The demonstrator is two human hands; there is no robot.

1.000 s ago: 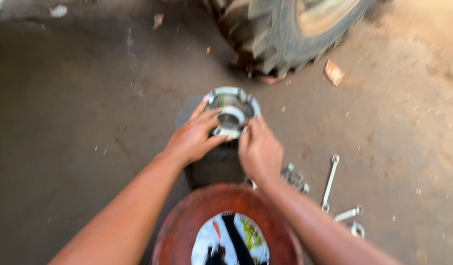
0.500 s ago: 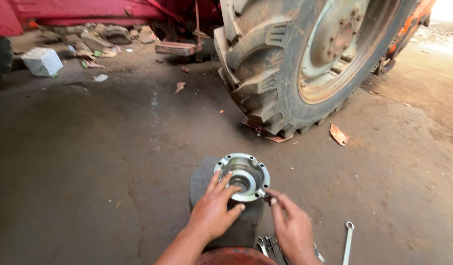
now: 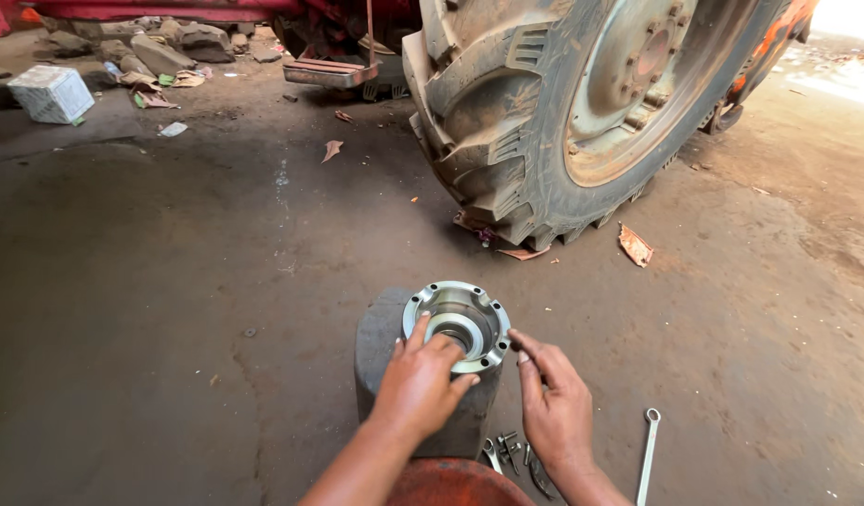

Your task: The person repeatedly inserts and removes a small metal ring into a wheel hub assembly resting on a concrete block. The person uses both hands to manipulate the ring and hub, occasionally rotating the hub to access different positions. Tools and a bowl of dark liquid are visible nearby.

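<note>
While the round silver metal hub [image 3: 456, 325] stands on a dark block [image 3: 380, 347] on the floor, its rim at 6 o'clock is covered by the left hand [image 3: 420, 384], fingers spread; at 3 o'clock it is touched by the right hand [image 3: 553, 405], fingers loose.

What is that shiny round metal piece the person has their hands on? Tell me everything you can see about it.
The metal hub is a bright, silvery ring-shaped casting with a flanged rim that has bolt holes and notches spaced around it. Its hollow middle steps down to a smooth inner ring. It looks clean, like machined steel or aluminium. It sits open side up, slightly tilted, on a dark block on the dirt floor, in front of a big tractor tyre. The left hand rests on its near rim, fingers reaching inside; the right hand touches its right edge.
</note>
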